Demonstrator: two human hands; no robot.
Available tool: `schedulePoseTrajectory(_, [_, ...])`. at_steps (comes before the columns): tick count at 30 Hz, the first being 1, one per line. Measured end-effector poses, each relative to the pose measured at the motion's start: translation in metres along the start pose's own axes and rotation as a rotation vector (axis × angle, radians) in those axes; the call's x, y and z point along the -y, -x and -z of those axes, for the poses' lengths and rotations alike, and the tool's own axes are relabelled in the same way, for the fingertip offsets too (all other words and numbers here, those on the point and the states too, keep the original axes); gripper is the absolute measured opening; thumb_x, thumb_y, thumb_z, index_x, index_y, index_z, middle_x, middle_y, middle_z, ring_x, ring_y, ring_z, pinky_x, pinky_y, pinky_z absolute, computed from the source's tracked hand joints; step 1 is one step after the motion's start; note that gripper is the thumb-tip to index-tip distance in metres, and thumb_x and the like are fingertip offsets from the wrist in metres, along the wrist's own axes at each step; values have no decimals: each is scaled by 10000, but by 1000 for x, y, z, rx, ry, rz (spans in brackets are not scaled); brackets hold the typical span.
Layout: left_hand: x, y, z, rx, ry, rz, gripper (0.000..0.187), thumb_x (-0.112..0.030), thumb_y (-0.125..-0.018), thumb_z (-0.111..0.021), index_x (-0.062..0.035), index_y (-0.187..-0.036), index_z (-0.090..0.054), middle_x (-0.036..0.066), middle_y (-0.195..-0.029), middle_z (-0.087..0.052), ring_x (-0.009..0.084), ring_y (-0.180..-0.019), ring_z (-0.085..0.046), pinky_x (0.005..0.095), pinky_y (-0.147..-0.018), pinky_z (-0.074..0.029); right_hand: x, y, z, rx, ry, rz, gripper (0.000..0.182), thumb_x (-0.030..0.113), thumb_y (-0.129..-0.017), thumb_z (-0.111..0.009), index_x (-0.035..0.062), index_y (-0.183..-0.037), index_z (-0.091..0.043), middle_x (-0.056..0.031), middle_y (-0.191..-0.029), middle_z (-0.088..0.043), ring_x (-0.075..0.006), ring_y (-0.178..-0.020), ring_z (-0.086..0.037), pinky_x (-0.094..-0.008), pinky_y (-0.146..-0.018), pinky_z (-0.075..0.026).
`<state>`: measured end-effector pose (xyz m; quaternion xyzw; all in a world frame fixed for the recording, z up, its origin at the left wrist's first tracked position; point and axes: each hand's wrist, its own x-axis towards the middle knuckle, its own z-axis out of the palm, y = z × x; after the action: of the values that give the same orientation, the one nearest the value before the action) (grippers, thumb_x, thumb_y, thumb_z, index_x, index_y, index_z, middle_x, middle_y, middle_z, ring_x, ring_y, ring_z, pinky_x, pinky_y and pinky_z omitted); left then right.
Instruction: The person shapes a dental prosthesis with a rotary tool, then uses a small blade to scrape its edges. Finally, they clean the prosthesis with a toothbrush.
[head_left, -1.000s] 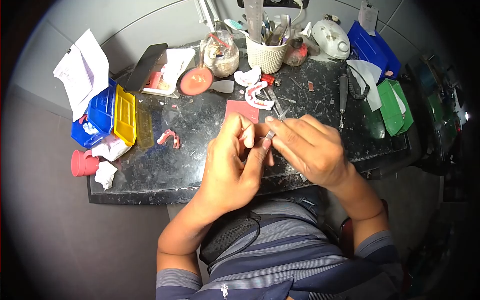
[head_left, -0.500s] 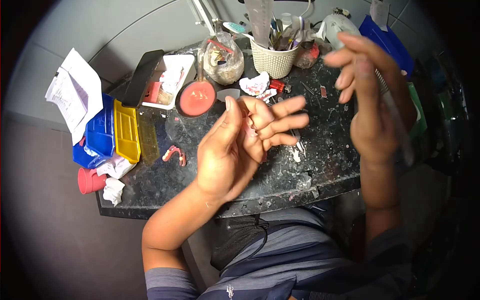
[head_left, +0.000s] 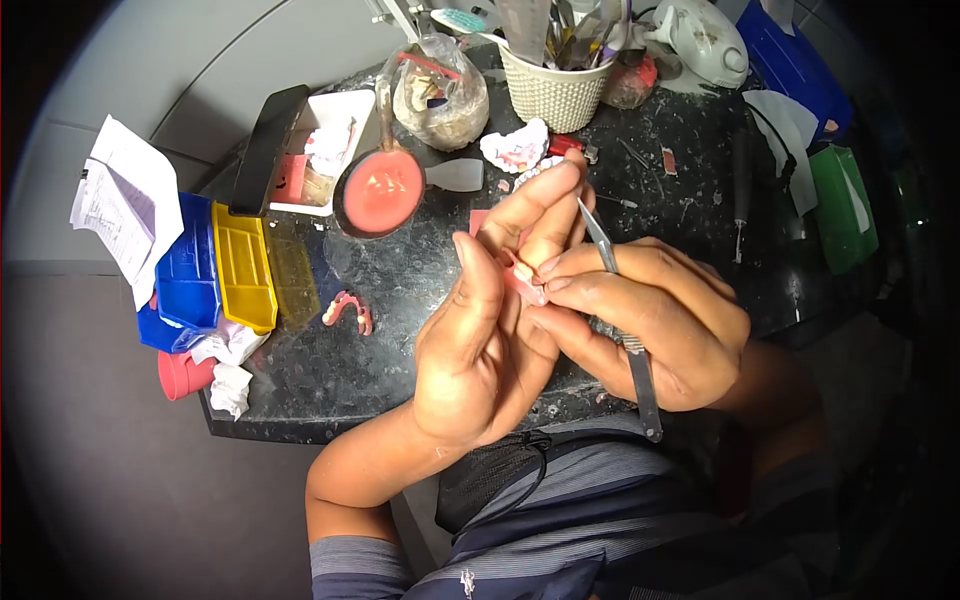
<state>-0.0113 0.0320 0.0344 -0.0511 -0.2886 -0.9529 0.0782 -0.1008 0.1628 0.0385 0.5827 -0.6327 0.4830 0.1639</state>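
My left hand [head_left: 480, 345] is cupped above the bench, palm up, around a small pink denture [head_left: 526, 281] with a few pale teeth. Its fingers partly hide the piece. From the right, the fingertips of my right hand [head_left: 670, 320] press on the same denture. A slim metal scalpel [head_left: 640, 375] is also held in my right hand, with its pointed tip up and away from the denture and its handle end toward my body. Left of my hands, another pink partial denture [head_left: 348, 310] lies on the bench.
A pan of pink wax [head_left: 385, 192] sits beside a white box [head_left: 322, 150]. Behind are a plaster cast [head_left: 515, 147], a bagged lump [head_left: 440, 95] and a tool basket [head_left: 555, 92]. Blue and yellow trays [head_left: 245, 265] stand left, a green box [head_left: 845, 210] right.
My right hand has come down and left from the upper right, bringing the scalpel to my left hand. Its fingertips now touch the denture. The view has shifted slightly.
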Motion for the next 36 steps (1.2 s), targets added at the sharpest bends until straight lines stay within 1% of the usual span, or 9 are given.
schedulePoseTrajectory(7, [-5, 8, 1, 223, -184, 24, 626, -401, -1069, -158, 18, -1533, -119, 172, -1635, -25, 249, -1516, -45, 399, -1214, -87, 16, -7, 10, -41, -101, -74, 264, -52, -687, -825, -31, -919, -699, -141, -909, -710, -218, -733, -728, -281, -616, -591])
schedulePoseTrajectory(9, [-11, 14, -5, 289, -268, 33, 657, -427, -1063, -189, 27, -1532, -115, 190, -1632, -3, 261, -1515, -37, 394, -1211, -76, 12, -3, 20, 15, -178, 58, 309, -35, -784, -758, -57, -1075, -656, -166, -1057, -682, -247, -886, -722, -331, -758, -620])
schedulePoseTrajectory(11, [-15, 20, -9, 311, -308, 52, 708, -462, -1050, -228, 64, -1516, -137, 263, -1609, -36, 303, -1511, -36, 415, -1209, -54, 21, -9, 38, 131, -275, 20, 329, -35, -791, -750, -55, -1104, -650, -178, -1094, -678, -257, -931, -718, -343, -779, -621])
schedulePoseTrajectory(13, [-18, 22, -9, 357, -463, 63, 771, -587, -1000, -207, -33, -1534, -163, 215, -1613, -107, 326, -1506, -79, 547, -1195, -181, 17, -2, 37, 117, -354, 74, 352, -31, -799, -744, -61, -1135, -640, -190, -1114, -672, -266, -963, -712, -329, -787, -618])
schedulePoseTrajectory(17, [-18, 22, -10, 325, -419, 73, 785, -599, -990, -256, -44, -1537, -159, 223, -1612, -94, 316, -1506, -74, 545, -1199, -165, 17, -3, 43, 141, -389, 36, 350, -47, -799, -739, -78, -1131, -633, -206, -1117, -666, -286, -966, -710, -330, -796, -616])
schedulePoseTrajectory(22, [-16, 27, -12, 72, -277, 128, 703, -394, -984, -552, -26, -1499, -246, 295, -1538, -282, 400, -1401, -364, 511, -1166, -260, 13, -3, 36, 80, -419, -52, 389, -66, -781, -746, -87, -1146, -613, -216, -1116, -659, -303, -969, -707, -357, -819, -612])
schedulePoseTrajectory(26, [-11, 26, 1, 79, -343, -21, 477, -173, -1019, -512, 120, -1371, -379, 349, -1397, -452, 398, -1367, -412, 488, -1135, -322, 16, -8, 28, 10, -192, -84, 403, -72, -701, -828, 29, -992, -569, -153, -990, -683, -230, -852, -730, -310, -713, -622])
schedulePoseTrajectory(29, [-11, 25, 4, 120, -420, -118, 458, -167, -1014, -528, 127, -1345, -410, 345, -1380, -473, 385, -1365, -418, 481, -1136, -324, 8, 0, 30, 42, -245, -47, 388, -35, -751, -785, -61, -1103, -623, -190, -1077, -671, -276, -944, -700, -352, -808, -608])
schedulePoseTrajectory(36, [-11, 33, 7, -40, -603, -127, 328, -39, -973, -577, 104, -1261, -507, 272, -1279, -590, 330, -1166, -616, 405, -1007, -488, 3, -2, 23, 85, -159, 28, 321, 2, -768, -791, -71, -1050, -655, -176, -1022, -681, -254, -883, -689, -319, -731, -590])
